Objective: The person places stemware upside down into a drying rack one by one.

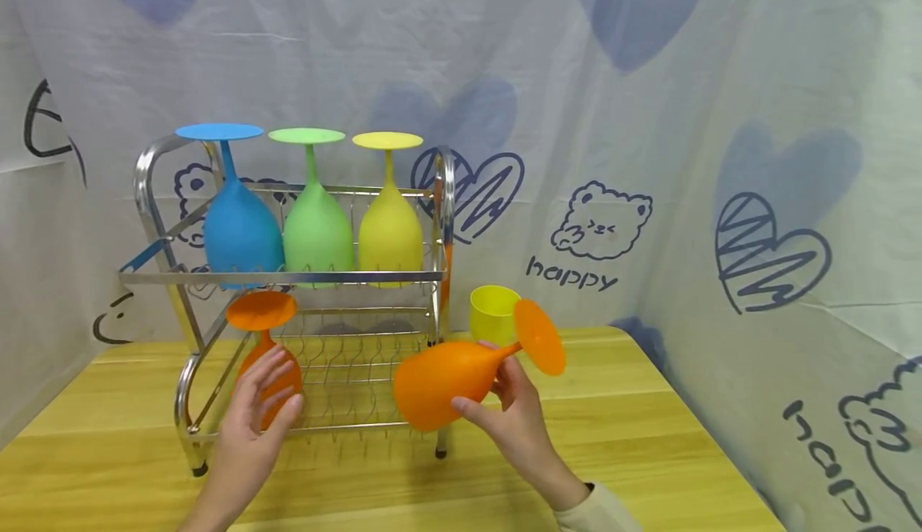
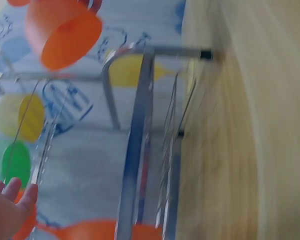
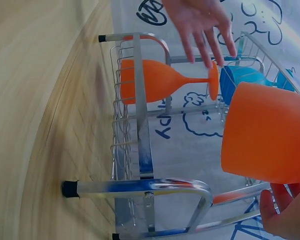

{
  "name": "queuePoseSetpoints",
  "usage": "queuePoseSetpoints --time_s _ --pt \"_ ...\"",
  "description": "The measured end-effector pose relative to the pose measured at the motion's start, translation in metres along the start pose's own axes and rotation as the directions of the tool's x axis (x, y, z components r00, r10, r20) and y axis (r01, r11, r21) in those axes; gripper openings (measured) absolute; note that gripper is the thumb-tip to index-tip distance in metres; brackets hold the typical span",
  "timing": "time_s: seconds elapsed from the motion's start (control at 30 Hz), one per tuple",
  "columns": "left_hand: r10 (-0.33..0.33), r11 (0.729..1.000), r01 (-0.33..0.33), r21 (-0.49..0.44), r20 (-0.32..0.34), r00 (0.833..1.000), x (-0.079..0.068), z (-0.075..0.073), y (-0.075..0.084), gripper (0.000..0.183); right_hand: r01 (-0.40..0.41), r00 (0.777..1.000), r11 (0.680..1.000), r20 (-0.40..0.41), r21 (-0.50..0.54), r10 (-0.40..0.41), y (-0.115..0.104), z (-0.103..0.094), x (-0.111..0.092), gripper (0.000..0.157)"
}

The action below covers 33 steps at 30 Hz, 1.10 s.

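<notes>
My right hand (image 1: pixel 515 416) holds an orange plastic goblet (image 1: pixel 446 384) where its bowl meets the stem. The goblet lies tilted in the air before the rack's right end, with its mouth to the left and its foot to the right. On the lower tier of the metal rack (image 1: pixel 288 278), at the left, a second orange goblet (image 1: pixel 284 380) stands upside down. My left hand (image 1: pixel 252 428) is in front of that one with fingers spread, holding nothing. Blue (image 1: pixel 241 232), green (image 1: pixel 317 232) and yellow goblets (image 1: pixel 390 232) stand upside down along the upper tier.
Behind the rack's right side, an upright yellow goblet (image 1: pixel 492 320) stands on the wooden table (image 1: pixel 634 436), partly hidden by the held one. Printed white cloth (image 1: pixel 533 116) hangs behind and at both sides. Thin wire dividers (image 1: pixel 353 372) line the lower tier.
</notes>
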<state>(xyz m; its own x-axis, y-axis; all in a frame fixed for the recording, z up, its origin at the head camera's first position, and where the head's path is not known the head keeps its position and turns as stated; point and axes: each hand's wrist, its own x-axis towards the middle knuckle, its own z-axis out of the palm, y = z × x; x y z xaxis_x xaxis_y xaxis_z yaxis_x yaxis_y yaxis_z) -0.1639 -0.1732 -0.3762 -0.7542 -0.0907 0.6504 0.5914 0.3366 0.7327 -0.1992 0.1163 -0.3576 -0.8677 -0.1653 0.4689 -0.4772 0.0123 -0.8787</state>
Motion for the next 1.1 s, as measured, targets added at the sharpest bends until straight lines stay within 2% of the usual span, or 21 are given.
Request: queuePoseSetpoints --time_s 0.17,0.27,0.37,0.43,0.5,0.67,0.87,0.97,1.1 --pt "0.072 0.989 -0.056 0.137 -0.113 0.991 -0.001 -0.028 -0.001 0.054 0.041 0.999 0.997 -0.011 -0.063 -0.041 0.001 0.001 0.000 0.062" --pt "0.086 0.968 -0.033 0.249 -0.203 0.975 -0.002 -0.041 -0.004 0.053 0.057 0.998 0.994 -0.013 -0.091 -0.059 0.001 0.002 0.000 0.060" --pt "0.021 0.937 0.078 0.341 -0.278 0.960 -0.003 -0.055 -0.011 0.051 0.081 0.997 0.989 -0.003 -0.124 -0.082 0.001 0.003 0.000 0.058" --pt "-0.070 0.915 0.182 0.361 -0.302 0.951 -0.003 -0.064 -0.018 0.050 0.104 0.994 0.983 0.005 -0.150 -0.105 0.001 0.004 0.001 0.059" --pt "-0.187 0.890 0.296 0.347 -0.313 0.931 -0.001 -0.074 -0.025 0.050 0.127 0.992 0.977 0.010 -0.172 -0.127 0.002 0.004 0.002 0.061" --pt "-0.431 0.821 0.500 0.276 -0.275 0.860 0.007 -0.095 -0.042 0.058 0.163 0.987 0.966 0.029 -0.203 -0.160 0.002 0.007 0.005 0.069" --pt "-0.587 0.752 0.615 0.236 -0.182 0.789 0.014 -0.110 -0.060 0.063 0.221 0.975 0.949 0.072 -0.226 -0.210 0.002 0.011 0.011 0.063" --pt "-0.617 0.746 0.636 0.197 -0.157 0.771 0.015 -0.113 -0.067 0.062 0.223 0.974 0.950 0.095 -0.218 -0.207 0.003 0.014 0.014 0.060" --pt "-0.644 0.757 0.651 0.061 -0.098 0.759 0.016 -0.116 -0.072 0.064 0.202 0.977 0.957 0.113 -0.209 -0.181 0.004 0.019 0.017 0.058"
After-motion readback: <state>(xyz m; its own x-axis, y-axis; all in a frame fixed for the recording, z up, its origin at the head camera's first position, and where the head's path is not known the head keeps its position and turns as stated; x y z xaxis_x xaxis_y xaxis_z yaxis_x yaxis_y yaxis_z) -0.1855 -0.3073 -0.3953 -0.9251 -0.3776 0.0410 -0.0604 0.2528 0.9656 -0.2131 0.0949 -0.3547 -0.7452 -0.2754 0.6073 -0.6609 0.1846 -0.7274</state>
